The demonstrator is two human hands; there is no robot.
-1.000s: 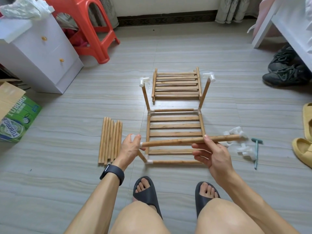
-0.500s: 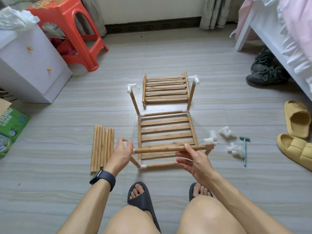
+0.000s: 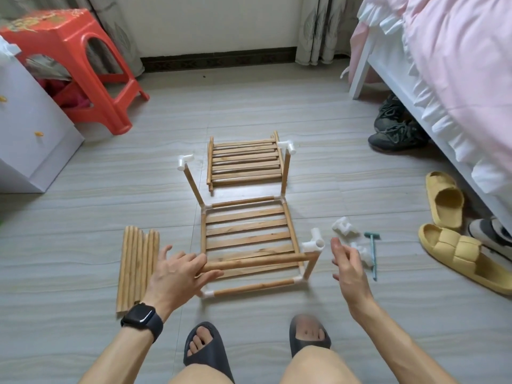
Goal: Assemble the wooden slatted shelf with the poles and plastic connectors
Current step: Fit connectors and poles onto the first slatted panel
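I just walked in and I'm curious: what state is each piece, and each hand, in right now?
Left hand: open, fingers straight, over one end of the cross pole.
Right hand: open, holding nothing.
Cross pole: right end at the white connector, left end hidden.
Slatted shelf: flat on floor, upright poles fitted at corners.
Second slatted panel: lying loose beyond it.
Spare poles: side by side on floor.
Loose connectors: unused, on floor.

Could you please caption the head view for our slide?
Left hand touches horizontal wooden pole above slatted wooden shelf; right hand open alongside.
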